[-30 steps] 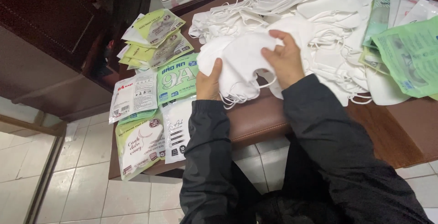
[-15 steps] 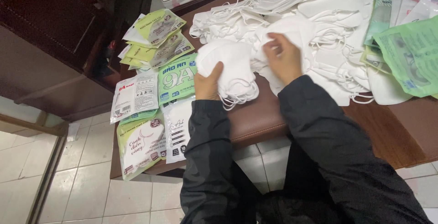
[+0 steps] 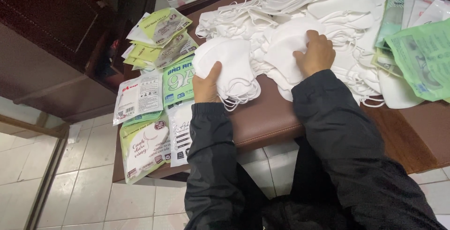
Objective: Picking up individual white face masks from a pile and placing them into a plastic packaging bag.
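Both arms, in dark sleeves, reach forward over the tabletop [image 3: 276, 117]. The left hand [image 3: 206, 87] grips the near edge of a small stack of masks [image 3: 229, 68], thumb on top. The right hand [image 3: 316, 54] lies knuckles up with curled fingers closed on one mask [image 3: 286, 42] at the edge of the big pile [image 3: 337, 9].

The tabletop is brown and padded, above pale floor tiles [image 3: 93, 178]; packets [image 3: 150, 89] lie to the left.

The masks are white, cupped, with thin ear loops hanging loose.
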